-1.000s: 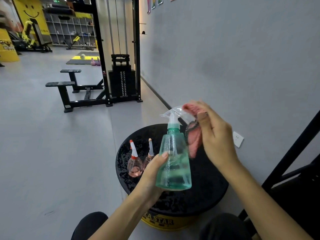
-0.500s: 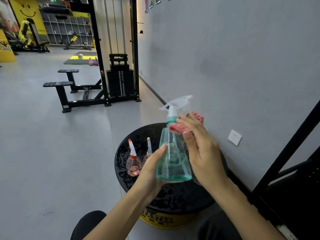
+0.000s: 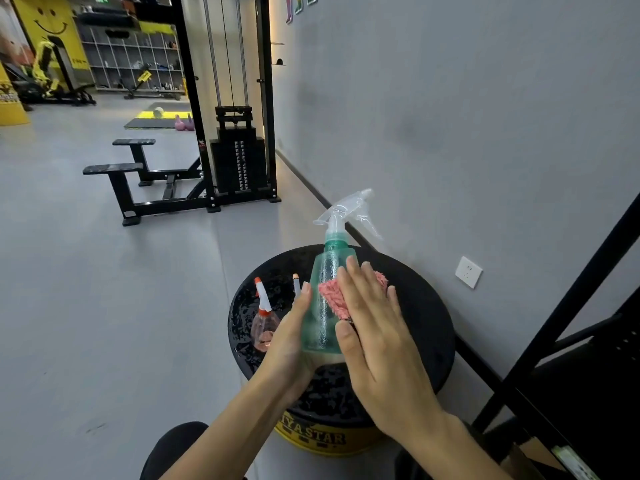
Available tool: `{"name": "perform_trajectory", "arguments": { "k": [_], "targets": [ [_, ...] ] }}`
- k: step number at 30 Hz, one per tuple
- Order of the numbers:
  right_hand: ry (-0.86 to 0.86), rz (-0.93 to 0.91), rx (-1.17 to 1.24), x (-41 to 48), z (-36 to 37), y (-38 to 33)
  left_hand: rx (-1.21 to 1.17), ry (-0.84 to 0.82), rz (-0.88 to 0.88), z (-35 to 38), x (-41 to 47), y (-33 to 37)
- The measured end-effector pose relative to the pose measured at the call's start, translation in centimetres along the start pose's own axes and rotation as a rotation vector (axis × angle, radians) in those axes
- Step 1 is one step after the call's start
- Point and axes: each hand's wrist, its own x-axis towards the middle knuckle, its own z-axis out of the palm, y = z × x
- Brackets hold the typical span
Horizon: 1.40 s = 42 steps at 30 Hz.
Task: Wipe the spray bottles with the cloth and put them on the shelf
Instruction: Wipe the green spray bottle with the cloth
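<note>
Head view has the green spray bottle (image 3: 322, 306) held upright above the middle of the black round top (image 3: 426, 317). The left hand (image 3: 291, 344) curls round its lower body, thumb up the side. The right hand (image 3: 377, 341), fingers straight and close together, presses the pink cloth (image 3: 332, 299) flat against it. The thin plastic looks light and probably slippery, so the wide lower body seems the surest hold.

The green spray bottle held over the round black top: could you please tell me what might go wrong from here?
The left hand holds the green spray bottle low on its body while the right hand presses the pink cloth sideways; it might slip. If dropped, it could topple the small pink bottles beside it.
</note>
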Motion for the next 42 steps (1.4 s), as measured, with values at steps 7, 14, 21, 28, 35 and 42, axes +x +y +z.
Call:
{"name": "perform_trajectory", "arguments": {
  "k": [7, 14, 21, 28, 35, 42],
  "targets": [
    [-0.008, 0.06, 0.095, 3.2, -1.0, 0.6, -0.001, -0.028, -0.003, 0.6, -0.2, -0.4],
    [-0.046, -0.015, -0.019, 0.1, 0.2, -0.9, -0.036, 0.059, -0.011, 0.2, 0.2, -0.2],
    [-0.018, 0.04, -0.098, 2.3, -0.5, -0.1, -0.029, -0.031, -0.018, 0.7, -0.2, -0.5],
    [-0.07, 0.057, -0.019, 2.4, -0.7, -0.2, -0.042, -0.015, 0.009, 1.0, -0.3, -0.4],
    [-0.062, 0.044, 0.025, 0.0, -0.5, -1.0, -0.044, 0.01, 0.004, 0.7, -0.1, -0.2],
    [-0.044, 0.093, 0.095, 2.9, -1.3, 0.1, -0.079, -0.039, 0.0, 1.1, -0.2, -0.5]
  ]
}}
